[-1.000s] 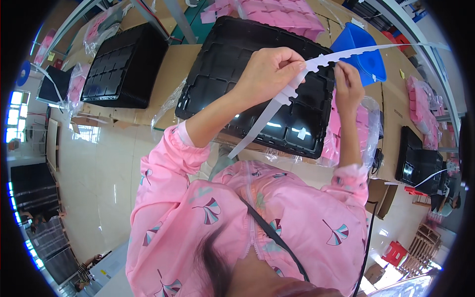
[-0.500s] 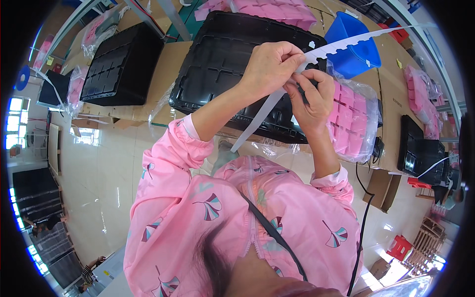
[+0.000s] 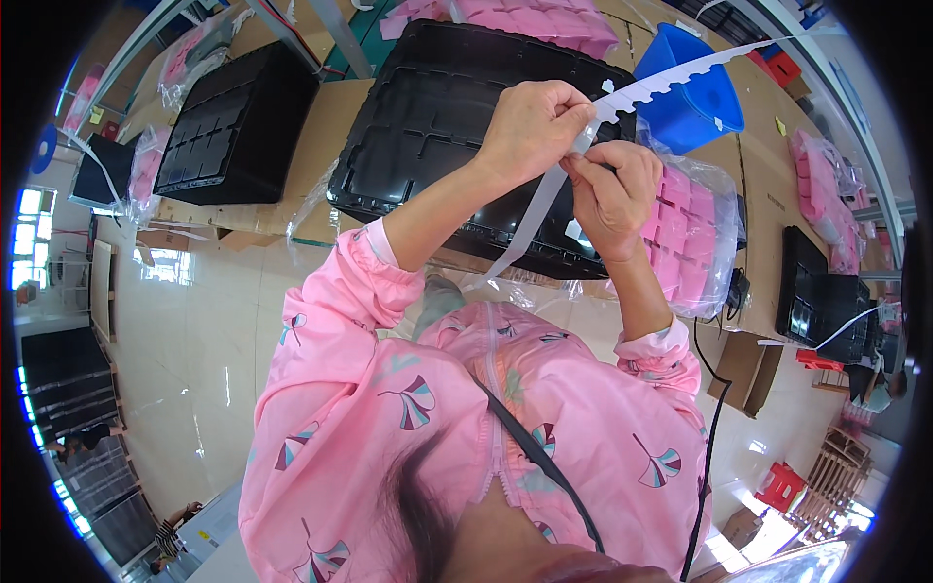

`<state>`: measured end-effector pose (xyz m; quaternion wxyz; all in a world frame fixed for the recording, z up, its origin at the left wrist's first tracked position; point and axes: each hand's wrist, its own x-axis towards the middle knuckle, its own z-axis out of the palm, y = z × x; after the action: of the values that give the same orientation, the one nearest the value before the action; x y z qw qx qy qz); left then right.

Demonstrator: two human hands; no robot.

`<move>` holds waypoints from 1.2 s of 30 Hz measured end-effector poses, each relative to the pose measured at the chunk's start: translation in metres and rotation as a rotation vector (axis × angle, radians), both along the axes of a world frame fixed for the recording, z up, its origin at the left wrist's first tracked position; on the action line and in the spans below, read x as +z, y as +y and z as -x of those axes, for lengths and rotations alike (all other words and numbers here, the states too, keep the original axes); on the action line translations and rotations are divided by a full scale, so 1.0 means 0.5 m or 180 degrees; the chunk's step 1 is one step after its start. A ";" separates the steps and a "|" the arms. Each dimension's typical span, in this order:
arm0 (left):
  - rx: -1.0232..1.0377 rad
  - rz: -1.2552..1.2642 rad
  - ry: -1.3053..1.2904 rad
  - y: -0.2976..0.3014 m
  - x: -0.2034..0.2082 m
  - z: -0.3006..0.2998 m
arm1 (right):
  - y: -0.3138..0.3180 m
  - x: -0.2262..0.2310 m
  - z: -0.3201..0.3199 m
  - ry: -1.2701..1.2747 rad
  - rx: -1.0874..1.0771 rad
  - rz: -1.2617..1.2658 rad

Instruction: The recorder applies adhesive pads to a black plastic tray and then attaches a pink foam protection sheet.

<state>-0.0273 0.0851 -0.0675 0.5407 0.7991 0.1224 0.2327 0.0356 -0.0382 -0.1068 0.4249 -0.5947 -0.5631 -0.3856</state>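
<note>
A long white paper strip [image 3: 671,85] with a notched edge runs between my hands. It stretches out past the blue bin at the upper right and hangs down toward my jacket. My left hand [image 3: 533,128] pinches it between thumb and fingers. Just below and to the right, my right hand [image 3: 618,192] has thumb and forefinger pressed together at the strip's edge; a small translucent piece shows by the fingertips. Beneath both hands lies a big black plastic crate [image 3: 418,121], its ribbed face up, with a small white sticker [image 3: 608,86] near its far right corner.
A blue bin [image 3: 717,105] stands beyond the crate. Pink blocks in clear plastic [image 3: 686,233] lie to its right, more pink blocks [image 3: 544,21] behind. Another black crate [image 3: 238,126] sits at left on cardboard [image 3: 326,131]. A black cable [image 3: 717,389] hangs at right.
My right hand has turned, its fingers curling in closer to the thumb. The hanging part of the strip now bends near its lower end. My left hand keeps its pinch.
</note>
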 end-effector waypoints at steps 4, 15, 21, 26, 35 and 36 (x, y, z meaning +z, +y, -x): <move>0.0121 0.0215 -0.0474 0.022 -0.028 -0.016 | 0.008 0.004 0.001 0.0328 0.0525 0.0132; -0.0771 0.0511 -0.0387 0.027 0.003 0.046 | 0.241 0.009 -0.224 0.1979 0.1106 0.1690; -0.0910 -0.0038 -0.0698 0.047 0.019 0.084 | 0.471 -0.015 -0.262 0.2236 0.1274 0.3046; -0.0948 0.0113 -0.0558 0.072 0.016 0.097 | 0.580 -0.025 -0.256 0.1839 0.1261 0.3711; -0.0928 0.0243 -0.0661 0.099 0.007 0.102 | 0.644 -0.035 -0.235 0.1151 0.0950 0.4162; -0.0937 0.0240 -0.0677 0.100 0.005 0.102 | 0.645 -0.034 -0.234 0.1152 0.0971 0.4125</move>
<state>-0.0783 0.1352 -0.0651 0.6084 0.7584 -0.0452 0.2295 0.1526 0.2846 -0.1239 0.1205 -0.6978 -0.6777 0.1982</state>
